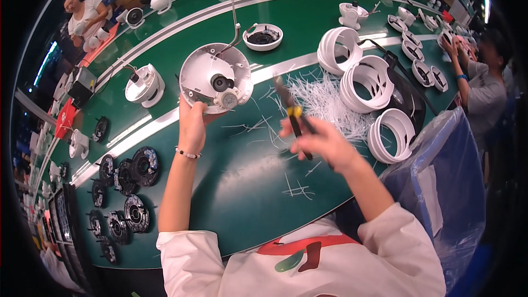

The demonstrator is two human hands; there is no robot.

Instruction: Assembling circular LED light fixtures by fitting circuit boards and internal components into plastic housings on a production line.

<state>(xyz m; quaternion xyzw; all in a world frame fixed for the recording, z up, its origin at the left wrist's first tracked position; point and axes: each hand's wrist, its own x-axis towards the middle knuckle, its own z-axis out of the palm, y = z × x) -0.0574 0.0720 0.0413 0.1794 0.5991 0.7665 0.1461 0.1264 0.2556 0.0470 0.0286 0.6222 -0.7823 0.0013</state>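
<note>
Left hand, left of centre, pinches the lower rim of a white housing, open face showing. Right hand, right of centre, is wrapped around yellow-and-black pliers, apart from the housing; blurring hides whether the blades are parted. Recommended: steady the rim, keep blades clear of wires and lens, and turn the inside toward the light.

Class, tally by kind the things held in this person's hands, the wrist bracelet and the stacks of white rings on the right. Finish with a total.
Held housing: 1
Pliers: 1
Bracelet: 1
Ring stacks: 3
Total: 6
</note>
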